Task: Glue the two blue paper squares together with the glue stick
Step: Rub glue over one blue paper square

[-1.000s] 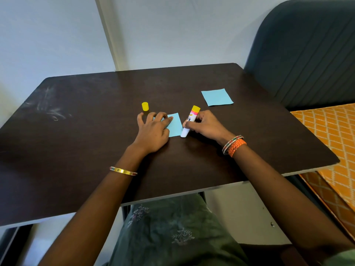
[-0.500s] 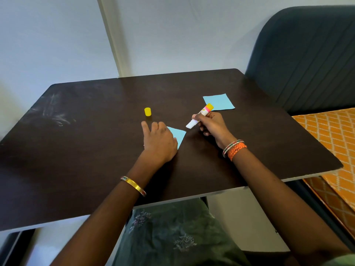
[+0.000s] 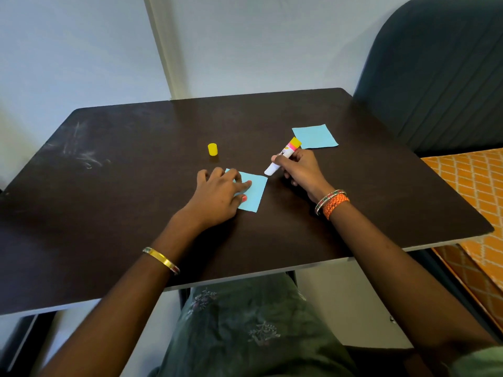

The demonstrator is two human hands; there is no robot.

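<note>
step: gluing first square | left hand (image 3: pixel 217 193) lay flat, fingers spread, pinning near blue paper square (image 3: pixel 251 193) mid-table | right hand (image 3: pixel 300 170) gripped uncapped glue stick (image 3: pixel 283 156), tip by its far-right corner | second blue paper square (image 3: pixel 315 136) lay toward far-right corner | yellow cap (image 3: pixel 212 149) stood apart | next: likely press second square on, edges aligned

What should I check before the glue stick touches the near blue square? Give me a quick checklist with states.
1. Cap off: yellow cap stands alone on the table: ok.
2. Glue stick gripped by the right hand, tip angled down toward the paper: ok.
3. Near blue square pinned flat by the left hand: ok.
4. Free paper area to glue: right part uncovered: ok.
5. Second blue square lying apart, within view: ok.
6. Glue extended at the tip: cannot tell.
</note>
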